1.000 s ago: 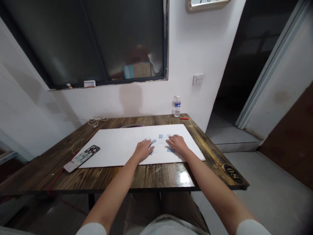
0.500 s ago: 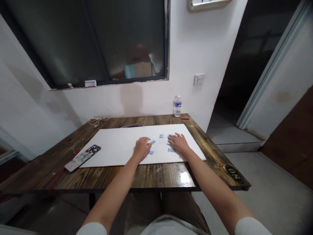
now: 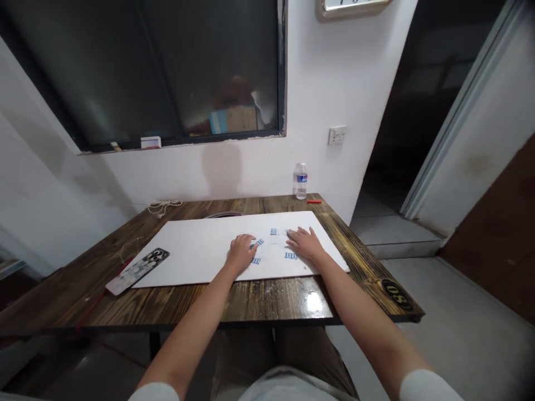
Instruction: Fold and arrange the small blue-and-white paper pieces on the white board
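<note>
Under everything is the dark wooden surface [image 3: 125,239], and lying flat on it is the white board [image 3: 196,253], which I take as my landmark. My hands are both palm down over the board. The left hand [image 3: 241,253] is about midway along it, fingers loosely curved and thumb held apart, gripping nothing that I can see; the right hand [image 3: 306,244] is over its right part, loose, with the fingers spread. My phone [image 3: 137,271] lies across the board's left edge, close to the near corner. A clear bottle [image 3: 301,181] stands past the board's far right corner, and a pale cable [image 3: 164,207] lies in loops past its far left one. A black disc [image 3: 396,295] with gold figures sits right of the board's near right corner. The blue-striped pieces [image 3: 273,231] are on the board's right half, some beside my left thumb, one or more by my right fingers, all too small to make out. A thin red stick [image 3: 314,201] lies beyond the board's far right corner.
</note>
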Demonstrator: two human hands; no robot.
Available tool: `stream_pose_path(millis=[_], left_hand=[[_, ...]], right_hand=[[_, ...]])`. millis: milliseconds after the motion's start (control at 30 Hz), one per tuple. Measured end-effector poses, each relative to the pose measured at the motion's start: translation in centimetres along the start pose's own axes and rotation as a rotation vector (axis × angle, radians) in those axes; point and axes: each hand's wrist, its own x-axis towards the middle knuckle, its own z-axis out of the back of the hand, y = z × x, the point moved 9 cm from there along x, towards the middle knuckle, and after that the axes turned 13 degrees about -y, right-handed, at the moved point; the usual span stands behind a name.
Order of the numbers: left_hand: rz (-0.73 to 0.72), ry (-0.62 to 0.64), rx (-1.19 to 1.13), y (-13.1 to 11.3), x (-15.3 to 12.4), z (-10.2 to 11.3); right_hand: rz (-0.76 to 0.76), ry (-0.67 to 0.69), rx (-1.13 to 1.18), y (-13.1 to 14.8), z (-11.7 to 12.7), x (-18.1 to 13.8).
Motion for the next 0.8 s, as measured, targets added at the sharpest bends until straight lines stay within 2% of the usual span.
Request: stream_pose_path(millis=[200,367,467,667,800], left_hand=[[-0.002,0.007,0.002,-0.2,0.0,0.1],[-0.008,0.017,-0.008,-0.1,0.1,-0.1],[-0.015,0.017,-0.012,0.0,0.0,-0.2],[0.005,0.008,-0.007,0.1,0.0,-0.1],[-0.002,0.008,-0.011,0.0,0.0,0.0]], right_hand=[[-0.077,-0.019,-0.104,-0.7,0.1,-0.1],[0.054,0.059,-0.035,0.5,-0.7,-0.1],[-0.014,0.062,-0.045,-0.1,-0.9,-0.1],[-0.117,-0.026,-0.114,-1.2,0.1,0.0],[-0.029,-0.008,-0.065,-0.3,0.0,0.0]])
